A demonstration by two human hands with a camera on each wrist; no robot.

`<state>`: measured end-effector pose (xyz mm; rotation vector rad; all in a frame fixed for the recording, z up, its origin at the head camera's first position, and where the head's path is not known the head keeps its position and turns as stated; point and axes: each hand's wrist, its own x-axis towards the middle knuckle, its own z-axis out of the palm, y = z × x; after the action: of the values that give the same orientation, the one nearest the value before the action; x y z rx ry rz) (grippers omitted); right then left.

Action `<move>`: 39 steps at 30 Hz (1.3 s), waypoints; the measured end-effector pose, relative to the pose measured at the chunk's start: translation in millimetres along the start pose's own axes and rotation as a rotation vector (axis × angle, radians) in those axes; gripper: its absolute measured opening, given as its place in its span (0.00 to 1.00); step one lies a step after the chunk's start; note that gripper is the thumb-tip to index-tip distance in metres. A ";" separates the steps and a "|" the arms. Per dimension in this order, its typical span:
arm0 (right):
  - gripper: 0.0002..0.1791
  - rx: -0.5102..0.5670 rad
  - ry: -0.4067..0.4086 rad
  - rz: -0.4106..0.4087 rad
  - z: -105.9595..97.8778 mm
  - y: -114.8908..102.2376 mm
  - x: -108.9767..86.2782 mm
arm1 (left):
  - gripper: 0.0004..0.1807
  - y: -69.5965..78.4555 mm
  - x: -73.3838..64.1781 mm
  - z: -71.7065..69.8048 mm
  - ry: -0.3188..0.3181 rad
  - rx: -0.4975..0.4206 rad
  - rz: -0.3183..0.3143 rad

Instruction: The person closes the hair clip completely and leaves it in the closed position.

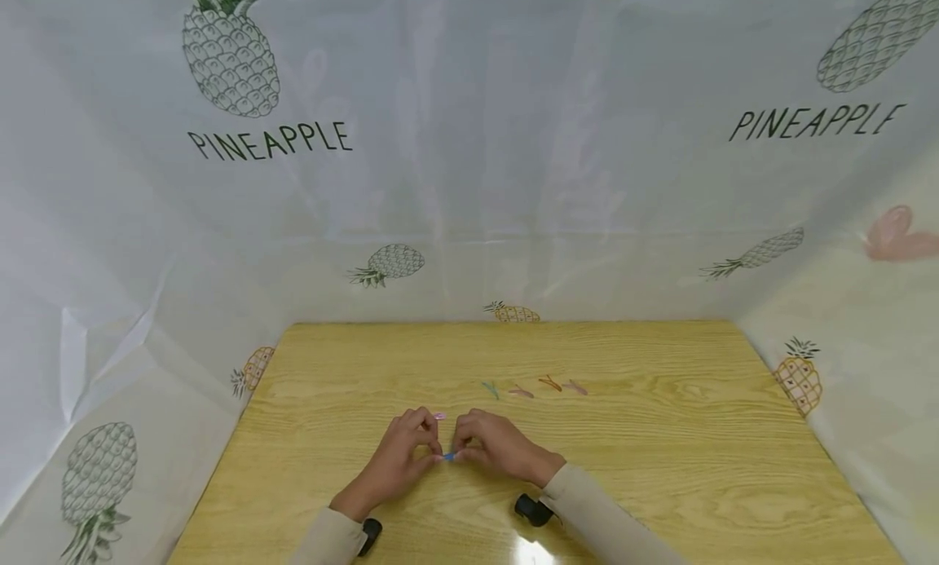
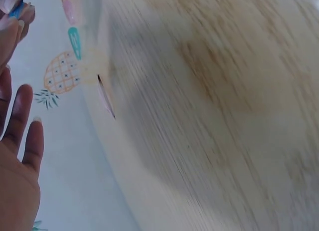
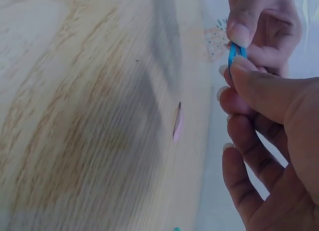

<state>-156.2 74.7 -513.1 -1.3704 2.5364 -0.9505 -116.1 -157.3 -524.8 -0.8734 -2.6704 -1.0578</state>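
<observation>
Both hands meet over the near part of the table around a blue snap hair clip (image 3: 238,51). The left hand (image 1: 403,455) pinches one end between thumb and fingers. At the other end the right hand (image 1: 499,447) holds it the same way, its thumb lying on the clip in the right wrist view. In that view the clip's two narrow blue arms show between the thumbs, and the fingertips cover its ends. A pink snap hair clip (image 1: 439,417) lies on the wood just beyond the left hand's fingers.
Farther back on the wooden table (image 1: 660,467) lies a row of clips: a teal clip (image 1: 491,390), a pink clip (image 1: 522,391), an orange clip (image 1: 549,383) and another pink clip (image 1: 575,387). A pineapple-print sheet (image 1: 469,182) rises behind the table and along its sides.
</observation>
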 end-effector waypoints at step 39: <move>0.04 -0.348 0.165 0.081 35.4 1.6 28.5 | 0.09 -20.8 -5.1 -0.3 0.094 0.354 -0.063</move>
<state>-161.1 36.2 -536.8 -1.3009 2.9675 -0.6539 -123.6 -172.1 -538.4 -0.6574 -2.7000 -0.5883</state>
